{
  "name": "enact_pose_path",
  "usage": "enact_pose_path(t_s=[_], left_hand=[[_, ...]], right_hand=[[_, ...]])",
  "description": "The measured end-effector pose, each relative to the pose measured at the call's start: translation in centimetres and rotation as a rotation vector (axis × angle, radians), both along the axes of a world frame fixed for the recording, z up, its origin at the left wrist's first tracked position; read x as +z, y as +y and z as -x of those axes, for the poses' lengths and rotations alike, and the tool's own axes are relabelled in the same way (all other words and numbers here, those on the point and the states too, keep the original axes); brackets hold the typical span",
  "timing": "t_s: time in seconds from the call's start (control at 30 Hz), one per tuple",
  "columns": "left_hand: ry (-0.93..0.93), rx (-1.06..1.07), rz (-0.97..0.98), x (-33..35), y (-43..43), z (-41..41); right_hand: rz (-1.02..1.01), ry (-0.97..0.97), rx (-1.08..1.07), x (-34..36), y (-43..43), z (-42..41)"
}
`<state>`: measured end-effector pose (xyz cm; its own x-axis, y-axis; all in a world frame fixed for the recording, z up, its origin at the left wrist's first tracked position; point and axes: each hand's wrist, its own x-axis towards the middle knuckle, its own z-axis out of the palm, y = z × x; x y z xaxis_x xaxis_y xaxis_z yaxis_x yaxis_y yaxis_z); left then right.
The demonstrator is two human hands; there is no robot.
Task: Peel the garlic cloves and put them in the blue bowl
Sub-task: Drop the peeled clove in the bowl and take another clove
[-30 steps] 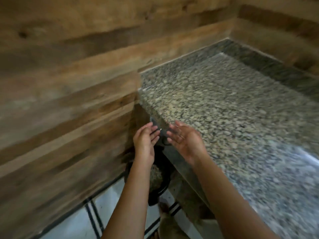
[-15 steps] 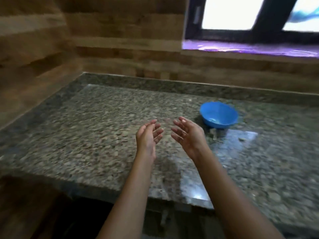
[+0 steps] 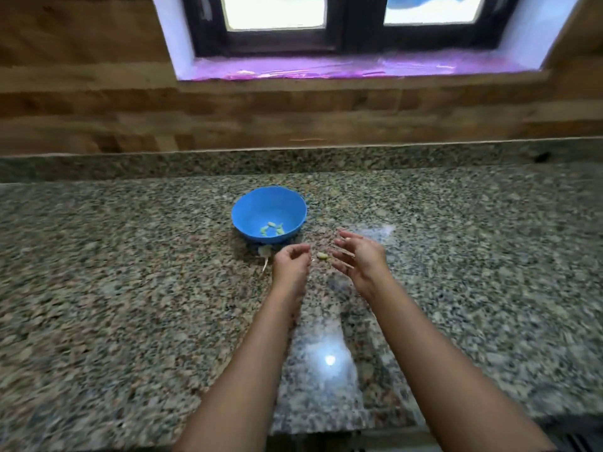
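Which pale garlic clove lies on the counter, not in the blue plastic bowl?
The lone yellowish clove on the speckled granite counter, between the left hand and right hand. The other cloves sit inside the round blue bowl.

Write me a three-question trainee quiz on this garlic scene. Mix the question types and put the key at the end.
1. True or false: the blue bowl holds nothing.
2. Multiple choice: the loose garlic clove on the granite counter lies
A) inside the bowl
B) between the left hand and the right hand
C) on the window sill
3. Short answer: which hand has its fingers stretched out straight?

Key
1. False: a few pale peeled cloves lie in its bottom.
2. B
3. The right hand.
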<state>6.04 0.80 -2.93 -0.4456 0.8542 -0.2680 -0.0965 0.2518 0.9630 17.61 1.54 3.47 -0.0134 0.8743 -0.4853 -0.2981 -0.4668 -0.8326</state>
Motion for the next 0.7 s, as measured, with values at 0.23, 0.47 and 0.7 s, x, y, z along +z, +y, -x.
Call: enact_pose_path(t_s=[0.23,0.47,0.7], left_hand=[[0.681,-0.280,0.168,-0.4,2.1,-1.8],[0.886,-0.359,0.111,-1.4,3.1,-2.2],[0.671,-0.071,-0.125,1.5,2.2,-1.5]], right_hand=[[0.003,-0.051,-0.010,-1.5,2.3,-2.8],[0.015,-0.089,0.013,-2.3,4.0,-3.3],[0.007,-0.063,0.043,-1.7,5.2,-1.5]])
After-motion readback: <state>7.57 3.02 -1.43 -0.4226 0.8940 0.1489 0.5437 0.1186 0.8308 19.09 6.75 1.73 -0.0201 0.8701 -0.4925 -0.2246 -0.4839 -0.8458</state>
